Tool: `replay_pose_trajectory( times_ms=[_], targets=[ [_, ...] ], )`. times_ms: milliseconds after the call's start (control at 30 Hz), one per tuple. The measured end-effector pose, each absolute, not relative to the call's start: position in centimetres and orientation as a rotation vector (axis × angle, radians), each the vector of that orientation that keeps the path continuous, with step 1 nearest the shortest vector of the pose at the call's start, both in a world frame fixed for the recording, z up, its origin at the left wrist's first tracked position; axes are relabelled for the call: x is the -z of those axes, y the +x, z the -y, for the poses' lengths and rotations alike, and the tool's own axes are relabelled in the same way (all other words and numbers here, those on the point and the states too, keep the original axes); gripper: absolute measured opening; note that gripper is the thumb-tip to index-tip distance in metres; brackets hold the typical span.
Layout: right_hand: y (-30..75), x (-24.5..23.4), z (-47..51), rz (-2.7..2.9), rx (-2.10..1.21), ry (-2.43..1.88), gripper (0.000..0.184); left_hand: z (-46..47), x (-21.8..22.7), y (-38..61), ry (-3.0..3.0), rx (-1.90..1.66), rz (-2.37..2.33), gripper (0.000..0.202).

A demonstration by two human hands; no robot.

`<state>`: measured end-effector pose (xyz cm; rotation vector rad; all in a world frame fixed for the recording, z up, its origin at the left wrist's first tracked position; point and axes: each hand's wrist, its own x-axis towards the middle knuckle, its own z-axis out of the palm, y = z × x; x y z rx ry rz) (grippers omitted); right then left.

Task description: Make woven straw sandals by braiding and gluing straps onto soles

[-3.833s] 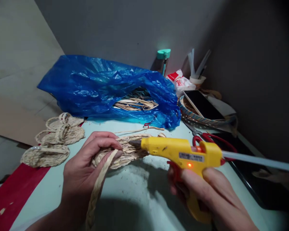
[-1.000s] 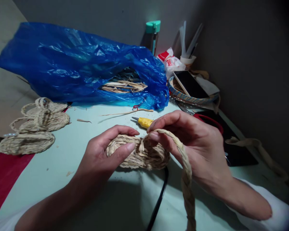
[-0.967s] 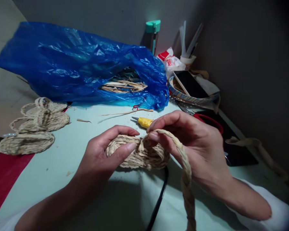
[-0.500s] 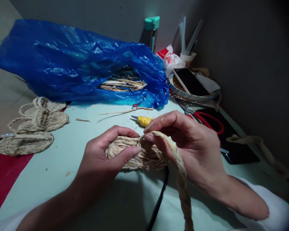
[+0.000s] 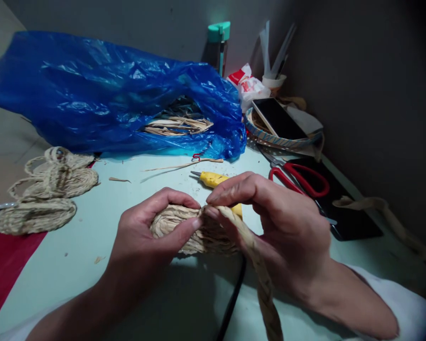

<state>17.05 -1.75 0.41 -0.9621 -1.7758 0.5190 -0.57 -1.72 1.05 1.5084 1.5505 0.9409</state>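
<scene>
Between my hands, over the table, is an oval coil of braided straw (image 5: pixel 188 244), its rows wound tightly. My left hand (image 5: pixel 159 220) grips the coil's left end, thumb on the near face and fingers over the far edge. A loose length of the straw braid (image 5: pixel 250 244) runs from the coil's top edge down toward me. My right hand (image 5: pixel 270 227) pinches this braid close to where it meets the coil, hiding the coil's right part. Just beyond my right fingers lies a yellow-handled tool with a metal tip (image 5: pixel 213 179), its cord apparently the black cable (image 5: pixel 232 293).
A blue plastic bag (image 5: pixel 120 90) holding dry straw (image 5: pixel 177 126) lies at the back. Woven straw pieces (image 5: pixel 60 177) sit left. On the right are red-handled scissors (image 5: pixel 305 179), a black tablet-like slab (image 5: pixel 355 222), and a shallow basket (image 5: pixel 270 136) bearing a phone (image 5: pixel 280 118).
My right fingers have come lower and nearer my left thumb, pressing the braid flatter against the coil's top edge. The whole view has shifted slightly, and more of the scissors and yellow handle shows.
</scene>
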Motion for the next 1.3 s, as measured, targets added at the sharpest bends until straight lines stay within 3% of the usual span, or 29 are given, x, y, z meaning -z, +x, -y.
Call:
replay_pose_trajectory(
  times_ms=[200,467,600,800,1300],
  targets=[
    [16.5,-0.1,2.2,1.842,-0.319,-0.88,0.015,1.6,-1.5,-0.4,1.443,-0.883,-1.582,0.004],
    [16.4,-0.4,2.7,1.999,-0.386,-0.959,0.011,1.5,-1.5,-0.9,1.199,-0.924,-1.495,0.016],
    [16.0,-0.1,2.4,1.91,-0.509,-1.199,0.026,1.6,-1.4,-0.9,1.16,-0.969,-1.478,0.021],
    [15.2,0.0,2.5,1.884,-0.976,-1.302,0.006,1.9,-1.5,-1.1,1.231,-0.974,-1.493,0.018],
    [14.2,0.2,4.4,1.679,-0.871,-1.132,0.003,2.7,-1.3,-1.7,1.69,-1.088,-1.491,0.017]
  ],
)
